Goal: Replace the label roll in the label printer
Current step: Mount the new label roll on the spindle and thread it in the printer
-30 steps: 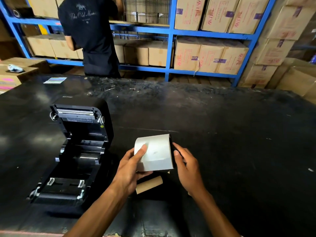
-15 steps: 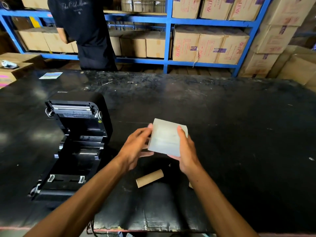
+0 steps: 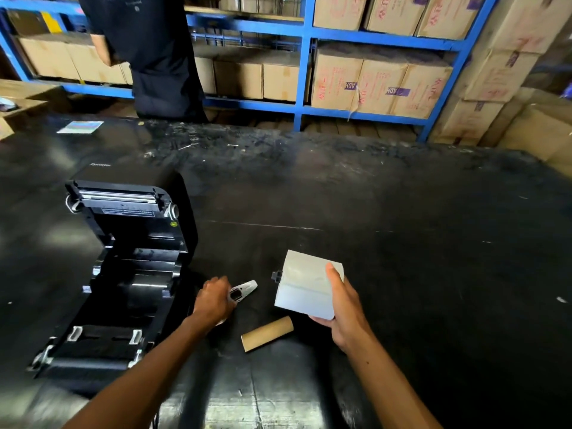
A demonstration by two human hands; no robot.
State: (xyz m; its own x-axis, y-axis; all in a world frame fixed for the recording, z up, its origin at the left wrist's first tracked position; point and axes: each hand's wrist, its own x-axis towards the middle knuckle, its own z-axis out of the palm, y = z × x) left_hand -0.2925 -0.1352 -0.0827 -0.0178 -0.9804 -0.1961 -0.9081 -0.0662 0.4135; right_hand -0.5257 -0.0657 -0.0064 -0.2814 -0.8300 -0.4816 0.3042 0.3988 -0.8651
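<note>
The black label printer stands at the left of the black table with its lid swung open and its roll bay bare. My right hand grips a white label roll just above the table, with a black spindle end poking out of its left side. My left hand is down on the table beside the printer, fingers closed on a small black and silver plastic part. A spent brown cardboard core lies on the table between my hands.
The black table stretches far to the right. A person in dark clothes stands behind it at blue shelving stacked with cardboard boxes. A small printed sheet lies at the far left of the table.
My left hand has let go of the label roll and dropped to the small part beside the printer. The roll now rests in my right hand alone, lower and further right.
</note>
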